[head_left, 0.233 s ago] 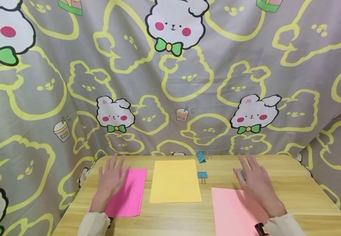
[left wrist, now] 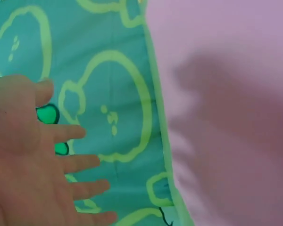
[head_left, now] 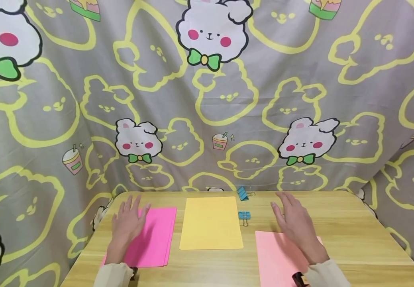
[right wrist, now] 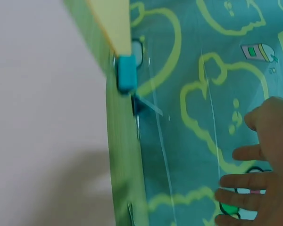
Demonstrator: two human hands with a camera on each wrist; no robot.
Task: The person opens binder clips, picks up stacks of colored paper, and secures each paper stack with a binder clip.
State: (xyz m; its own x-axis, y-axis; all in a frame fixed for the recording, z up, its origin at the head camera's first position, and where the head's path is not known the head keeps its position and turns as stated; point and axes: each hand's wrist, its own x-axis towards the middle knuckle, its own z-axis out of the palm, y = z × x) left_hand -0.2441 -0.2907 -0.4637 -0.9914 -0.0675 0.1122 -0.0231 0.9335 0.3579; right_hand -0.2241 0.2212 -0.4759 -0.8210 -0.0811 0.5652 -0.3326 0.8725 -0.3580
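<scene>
My left hand [head_left: 127, 223] hovers over the left part of a stack of magenta paper [head_left: 154, 241], its fingers straight and spread. In the left wrist view the left hand [left wrist: 30, 165] shows nothing in its grasp, and its shadow falls on the paper. The right hand [head_left: 297, 225] is held above pink paper [head_left: 273, 261] with fingers extended. Nothing is in the right hand [right wrist: 269, 174] in the right wrist view either. Between the two hands lies yellow paper [head_left: 211, 223]. Two blue binder clips stand beside it, one clip [head_left: 244, 215] nearer and another clip [head_left: 243, 193] farther back.
All of this lies on a wooden table [head_left: 207, 271]. A grey curtain [head_left: 207, 159] with bunny prints hangs right behind its far edge and down the left side. In the right wrist view a thin wire piece [right wrist: 130, 214] shows near the table edge.
Both hands have shifted left a little, the right one more. A third clip that peeked out by the right hand is now hidden behind it. The papers stay put.
</scene>
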